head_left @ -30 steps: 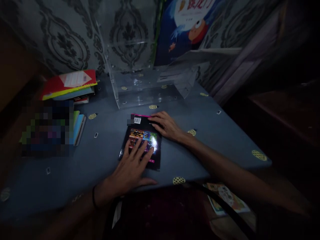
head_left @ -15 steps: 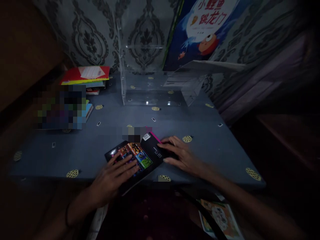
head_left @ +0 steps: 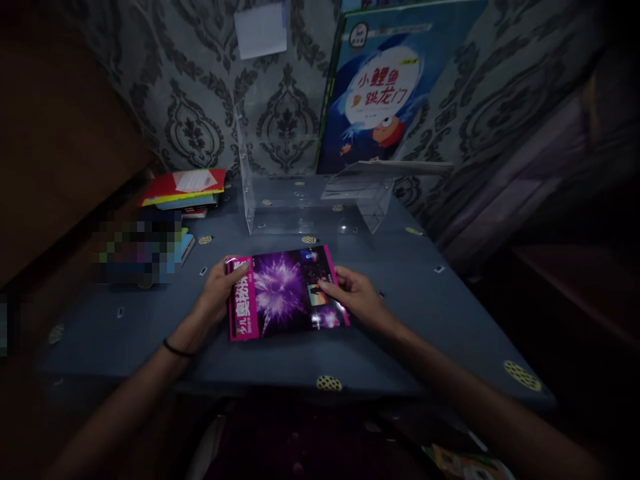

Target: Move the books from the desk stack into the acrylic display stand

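Between both hands is a book (head_left: 283,293) with a pink and black cover, a purple burst picture and white lettering turned sideways along its left side. My left hand (head_left: 220,287) grips its left edge, thumb on the cover and fingers beneath. At the right edge my right hand (head_left: 357,293) holds it the same way, thumb on top. The book is over the near middle of the table; whether it touches the cloth I cannot tell.
A clear acrylic rack (head_left: 247,193) stands at the back, holding a blue picture book (head_left: 375,100) upright and a pale sheet or booklet (head_left: 380,175) jutting right. Stacked books (head_left: 190,187) lie at the back left of the blue cloth-covered table (head_left: 280,363). Another book (head_left: 465,463) is below the front edge.
The book has been turned over from its black back, with small pictures, to its purple front. Both hands went from lying on it to gripping its sides. The view has tilted up.
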{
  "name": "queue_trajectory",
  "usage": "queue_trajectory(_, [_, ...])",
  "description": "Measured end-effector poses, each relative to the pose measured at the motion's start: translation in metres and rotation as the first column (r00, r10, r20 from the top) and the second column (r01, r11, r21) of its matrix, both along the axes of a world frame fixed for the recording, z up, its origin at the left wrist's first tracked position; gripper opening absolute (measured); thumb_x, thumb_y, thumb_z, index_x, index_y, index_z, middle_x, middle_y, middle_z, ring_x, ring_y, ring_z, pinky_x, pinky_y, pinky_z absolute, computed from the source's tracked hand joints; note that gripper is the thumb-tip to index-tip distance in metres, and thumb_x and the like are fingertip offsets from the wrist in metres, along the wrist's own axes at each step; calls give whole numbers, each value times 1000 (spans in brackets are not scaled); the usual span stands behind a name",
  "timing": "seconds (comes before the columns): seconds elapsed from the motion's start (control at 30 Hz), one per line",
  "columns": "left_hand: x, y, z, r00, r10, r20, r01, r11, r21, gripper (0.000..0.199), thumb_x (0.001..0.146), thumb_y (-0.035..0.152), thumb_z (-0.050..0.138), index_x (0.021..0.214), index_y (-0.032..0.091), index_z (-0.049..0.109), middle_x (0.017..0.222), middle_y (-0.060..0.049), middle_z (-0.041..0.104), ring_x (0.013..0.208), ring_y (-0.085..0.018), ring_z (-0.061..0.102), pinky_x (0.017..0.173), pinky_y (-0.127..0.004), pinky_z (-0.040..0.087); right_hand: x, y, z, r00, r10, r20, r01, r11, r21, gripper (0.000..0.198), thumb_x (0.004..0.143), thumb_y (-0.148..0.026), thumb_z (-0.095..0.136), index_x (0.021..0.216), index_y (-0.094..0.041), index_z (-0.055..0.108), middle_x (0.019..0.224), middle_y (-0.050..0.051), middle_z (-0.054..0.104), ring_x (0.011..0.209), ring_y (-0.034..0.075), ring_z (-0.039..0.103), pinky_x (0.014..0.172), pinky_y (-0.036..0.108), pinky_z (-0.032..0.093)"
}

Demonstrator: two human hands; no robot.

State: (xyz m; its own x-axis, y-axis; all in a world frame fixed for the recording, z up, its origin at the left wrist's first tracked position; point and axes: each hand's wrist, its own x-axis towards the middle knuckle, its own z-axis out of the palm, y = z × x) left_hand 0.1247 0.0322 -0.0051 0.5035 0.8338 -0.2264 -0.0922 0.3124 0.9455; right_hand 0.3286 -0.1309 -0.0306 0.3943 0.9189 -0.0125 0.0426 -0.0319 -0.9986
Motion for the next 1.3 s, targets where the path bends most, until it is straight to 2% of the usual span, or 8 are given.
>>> queue_trajectory(0.17, [8, 49, -27, 959, -14, -283, 122, 922, 367, 64, 72, 47, 79, 122, 19, 50, 79, 1, 65, 62, -17, 63, 60, -31, 54, 20, 2, -14, 966, 48, 254, -6, 987, -163, 37, 85, -49, 68, 106, -18, 64, 77, 3, 68, 55, 17, 61, 45, 29, 47])
queue_trajectory(0.27, [5, 59, -28, 822, 220, -525, 317, 590, 743, 52, 86, 36, 66, 131, 18, 48, 107, -9, 66, 98, -26, 66, 87, -43, 55, 31, 0, -12, 831, -17, 555, 118, 982, -146, 28, 88, -40, 66, 108, -20, 67, 73, 2, 67, 62, 21, 64, 58, 35, 54])
queue_trajectory(0.33, [7, 52, -26, 728, 340, -595, 490, 348, 799, 40, 93, 31, 58, 130, 17, 52, 126, -15, 62, 119, -31, 59, 99, -50, 50, 32, 2, -8, 736, -42, 675, 132, 988, -82, 22, 94, -37, 61, 106, -21, 68, 79, 4, 69, 71, 23, 67, 66, 38, 58])
queue_trajectory(0.47, [26, 8, -28, 712, 127, -690, 696, -3, 718, 37, 106, 28, 37, 139, 16, 47, 146, -15, 56, 141, -26, 47, 115, -48, 42, 18, 20, -6, 637, -16, 771, -67, 995, 76, 32, 104, -37, 45, 125, -21, 63, 110, 11, 72, 102, 28, 69, 92, 50, 59])
queue_trajectory(0.53, [39, -12, -34, 664, 55, -745, 746, -111, 657, 43, 107, 28, 32, 147, 14, 41, 154, -16, 50, 148, -25, 40, 121, -48, 36, 8, 32, -9, 609, 62, 791, -192, 979, 70, 43, 107, -41, 40, 144, -23, 51, 133, 13, 65, 123, 30, 62, 105, 55, 52])
queue_trajectory(0.73, [40, -6, -48, 570, 138, -810, 822, -109, 560, 50, 107, 29, 32, 151, 8, 38, 156, -19, 47, 152, -27, 34, 125, -50, 29, 2, 45, -34, 529, 216, 821, -290, 955, -64, 62, 107, -48, 39, 161, -24, 23, 161, 16, 39, 150, 31, 37, 117, 59, 41])
queue_trajectory(1.07, [-7, 39, -55, 604, 246, -758, 767, 79, 637, 52, 108, 35, 30, 155, 14, 37, 159, -17, 44, 152, -26, 35, 122, -52, 34, 3, 58, -38, 261, 222, 939, -366, 923, -116, 53, 106, -40, 46, 153, -16, 42, 158, 17, 44, 150, 30, 35, 123, 57, 32])
queue_trajectory(1.3, [-8, 39, -53, 596, 178, -783, 773, 134, 620, 53, 109, 40, 29, 156, 17, 36, 162, -15, 40, 154, -25, 30, 124, -52, 28, 23, 49, -38, 351, 169, 921, -141, 982, -127, 51, 106, -44, 42, 149, -16, 48, 155, 17, 49, 146, 31, 43, 120, 56, 37])
